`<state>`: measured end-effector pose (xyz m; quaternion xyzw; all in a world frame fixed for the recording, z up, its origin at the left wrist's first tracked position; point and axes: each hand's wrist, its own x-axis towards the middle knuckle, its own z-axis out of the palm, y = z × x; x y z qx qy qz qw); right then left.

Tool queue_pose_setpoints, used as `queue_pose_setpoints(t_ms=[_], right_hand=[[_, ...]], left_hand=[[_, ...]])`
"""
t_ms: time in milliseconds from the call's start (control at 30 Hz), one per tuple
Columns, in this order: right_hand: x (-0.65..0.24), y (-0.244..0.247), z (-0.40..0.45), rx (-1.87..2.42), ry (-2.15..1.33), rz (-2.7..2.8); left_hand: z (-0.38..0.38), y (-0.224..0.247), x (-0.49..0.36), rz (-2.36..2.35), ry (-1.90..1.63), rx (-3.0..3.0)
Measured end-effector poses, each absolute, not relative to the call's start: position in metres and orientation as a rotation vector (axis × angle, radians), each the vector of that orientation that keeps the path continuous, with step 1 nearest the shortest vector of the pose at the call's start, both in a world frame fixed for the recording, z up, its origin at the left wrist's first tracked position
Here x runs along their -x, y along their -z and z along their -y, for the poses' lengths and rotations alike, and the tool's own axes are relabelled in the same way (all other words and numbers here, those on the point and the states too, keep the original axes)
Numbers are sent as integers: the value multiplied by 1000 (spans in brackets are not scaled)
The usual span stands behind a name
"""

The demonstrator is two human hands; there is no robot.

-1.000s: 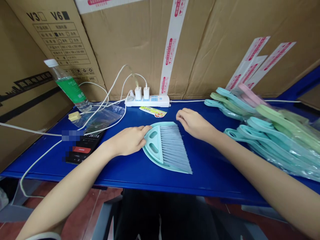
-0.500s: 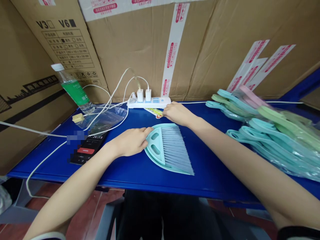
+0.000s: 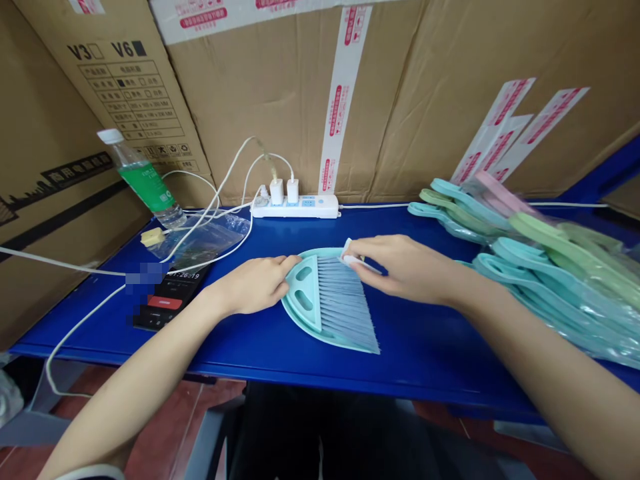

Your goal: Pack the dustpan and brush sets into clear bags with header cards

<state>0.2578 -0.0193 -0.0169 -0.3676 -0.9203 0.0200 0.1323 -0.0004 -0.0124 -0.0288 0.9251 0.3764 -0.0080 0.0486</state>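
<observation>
A mint-green dustpan (image 3: 299,328) lies on the blue table, with a matching hand brush (image 3: 309,293) nested in it. The brush's grey-blue bristles point right and toward me. My left hand (image 3: 257,283) grips the dustpan's left edge, its thumb and fingers closed there. Above the upper right of the bristles, my right hand (image 3: 400,267) pinches a small white card (image 3: 347,249). Its fingers partly cover the card, so the print on it is mostly hidden.
Plastic-wrapped mint, green and pink dustpan-and-brush sets (image 3: 550,267) pile up at the right. A white power strip (image 3: 320,207) with chargers and cables stands at the back. A water bottle (image 3: 150,187), a clear bag (image 3: 220,233) and a phone (image 3: 175,293) occupy the left.
My right hand has lifted the card from beside the power strip and brought it toward me, over the bristles. My left hand stays at the dustpan's edge.
</observation>
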Motion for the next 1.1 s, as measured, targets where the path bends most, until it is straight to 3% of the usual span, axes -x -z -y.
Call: queue_pose_setpoints(t_ms=[300, 500, 833, 1100], right_hand=[[-253, 19, 39, 879, -578, 2693], [-257, 34, 38, 1153, -357, 2625], [-256, 39, 40, 1257, -725, 2791], [-257, 38, 41, 1283, -772, 2783]], left_hand=[[9, 33, 3, -1114, -11, -2837], [9, 34, 3, -1130, -5, -2844], [9, 33, 1, -1131, 10, -2873], [11, 29, -4, -1153, 50, -2889]])
